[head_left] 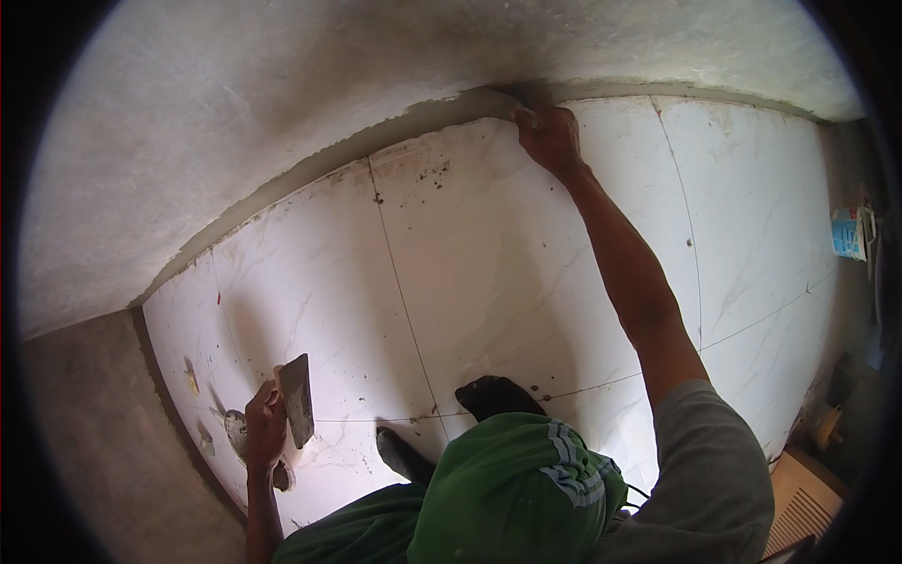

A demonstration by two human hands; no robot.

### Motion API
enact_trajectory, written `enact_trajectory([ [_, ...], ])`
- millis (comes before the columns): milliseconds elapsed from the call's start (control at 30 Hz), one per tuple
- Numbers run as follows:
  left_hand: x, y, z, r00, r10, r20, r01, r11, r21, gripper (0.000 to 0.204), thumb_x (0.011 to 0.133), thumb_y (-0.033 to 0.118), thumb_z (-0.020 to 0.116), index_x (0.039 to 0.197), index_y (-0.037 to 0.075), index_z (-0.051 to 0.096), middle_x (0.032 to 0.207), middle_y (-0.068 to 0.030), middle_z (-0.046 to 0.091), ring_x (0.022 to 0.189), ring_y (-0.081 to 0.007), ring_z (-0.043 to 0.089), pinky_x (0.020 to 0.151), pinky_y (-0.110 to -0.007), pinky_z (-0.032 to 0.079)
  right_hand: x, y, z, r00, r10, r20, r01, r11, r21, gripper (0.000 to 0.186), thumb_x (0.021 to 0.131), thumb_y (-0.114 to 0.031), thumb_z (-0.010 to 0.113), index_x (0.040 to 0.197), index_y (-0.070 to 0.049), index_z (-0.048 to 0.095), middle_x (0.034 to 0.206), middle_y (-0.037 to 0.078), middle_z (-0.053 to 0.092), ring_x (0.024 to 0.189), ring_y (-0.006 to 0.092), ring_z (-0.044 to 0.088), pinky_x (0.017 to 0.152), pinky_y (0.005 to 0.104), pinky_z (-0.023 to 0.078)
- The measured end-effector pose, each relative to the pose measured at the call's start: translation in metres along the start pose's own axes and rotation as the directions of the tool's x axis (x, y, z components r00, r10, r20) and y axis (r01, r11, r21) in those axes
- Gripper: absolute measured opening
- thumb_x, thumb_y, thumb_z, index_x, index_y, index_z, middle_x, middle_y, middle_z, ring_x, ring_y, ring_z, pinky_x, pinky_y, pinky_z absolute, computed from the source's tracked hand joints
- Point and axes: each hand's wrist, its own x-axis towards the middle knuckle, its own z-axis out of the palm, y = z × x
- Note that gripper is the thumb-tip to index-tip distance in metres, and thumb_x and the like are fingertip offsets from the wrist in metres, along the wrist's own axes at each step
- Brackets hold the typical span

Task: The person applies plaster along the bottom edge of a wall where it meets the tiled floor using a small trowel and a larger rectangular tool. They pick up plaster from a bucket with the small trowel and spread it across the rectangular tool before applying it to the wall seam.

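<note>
Down at the lower left, my left hand [266,428] is closed round a flat rectangular trowel [297,399], its grey blade tilted up off the tiles. Just beside that hand is a grey, mortar-smeared object [236,430] whose kind I cannot tell. My right arm stretches far forward, and my right hand [552,141] is closed at the foot of the wall. Whatever its fingers grip is mostly hidden; a dark patch beside them may be a blade or shadow. The hand meets a band of wet grey mortar [413,122] along the joint between wall and floor.
Large white marbled tiles [470,254] cover the floor, with crumbs of mortar on them. A bare cement wall [254,103] rises ahead, another [103,404] at left. A blue-and-white bucket [848,234] stands at far right. A slatted tan object [803,503] lies lower right.
</note>
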Motion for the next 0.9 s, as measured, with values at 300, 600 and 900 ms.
enact_trajectory([
  [300, 0.009, 0.008, -0.001, 1.0, 0.025, 0.015, -0.025, 0.999, -0.03, 0.026, 0.109, 0.012, 0.057, 0.128, -0.004, 0.065, 0.101, -0.0038, 0.071, 0.092, -0.0085, 0.061, 0.082, -0.025, 0.048, 0.005, 0.071, -0.061, 0.989, 0.023, -0.146, -0.027, 0.999, -0.023, 0.03, 0.093, -0.027, 0.079, 0.109, -0.002, 0.079, 0.068, 0.017, 0.069, 0.059, 0.0245, 0.066, 0.059, 0.0371, 0.052],
  [600, 0.014, 0.011, 0.002, 0.999, 0.035, 0.021, -0.033, 0.997, -0.076, 0.028, 0.109, 0.014, 0.058, 0.128, -0.004, 0.064, 0.102, -0.004, 0.071, 0.092, -0.0083, 0.061, 0.082, -0.025, 0.048, -0.001, 0.009, -0.046, 0.95, 0.167, 0.264, -0.225, 0.952, 0.207, 0.033, 0.092, -0.033, 0.076, 0.108, -0.004, 0.079, 0.088, 0.02, 0.077, 0.083, 0.0386, 0.075, 0.075, 0.0466, 0.058],
  [900, -0.002, 0.009, -0.013, 0.999, 0.037, -0.041, -0.039, 0.998, -0.049, 0.028, 0.108, 0.013, 0.059, 0.128, -0.004, 0.064, 0.106, -0.0056, 0.072, 0.095, -0.0091, 0.062, 0.084, -0.025, 0.048, 0.024, -0.016, -0.043, 0.99, 0.114, 0.083, -0.127, 0.977, 0.171, 0.024, 0.091, -0.026, 0.081, 0.097, -0.003, 0.08, 0.077, 0.018, 0.074, 0.07, 0.0243, 0.07, 0.071, 0.0406, 0.055],
])
